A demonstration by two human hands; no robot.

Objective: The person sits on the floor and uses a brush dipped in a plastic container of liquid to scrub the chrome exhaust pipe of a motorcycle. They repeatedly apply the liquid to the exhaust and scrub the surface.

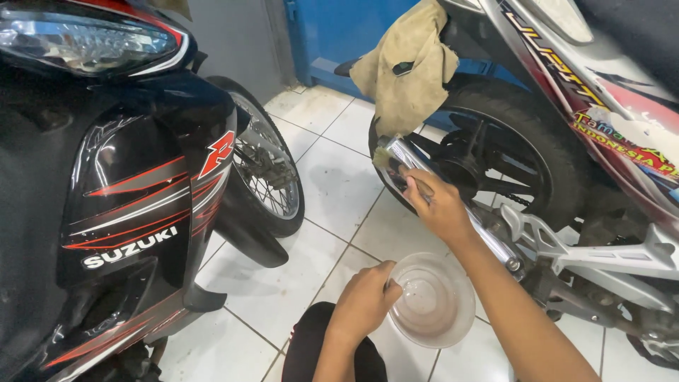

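Exhaust pipe [488, 237] on the right motorcycle is gripped by the right hand [438, 205]; left hand [364, 301] grasps the near clear bowl [435, 304], which might tip, spilling.

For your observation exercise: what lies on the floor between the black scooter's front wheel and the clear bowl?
Only bare white floor tiles lie between the front wheel and the bowl, seen in the head view.

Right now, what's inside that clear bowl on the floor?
The clear bowl seems to hold a little clear liquid; white floor tiles show through it. The left hand grips its near rim, covering that edge.
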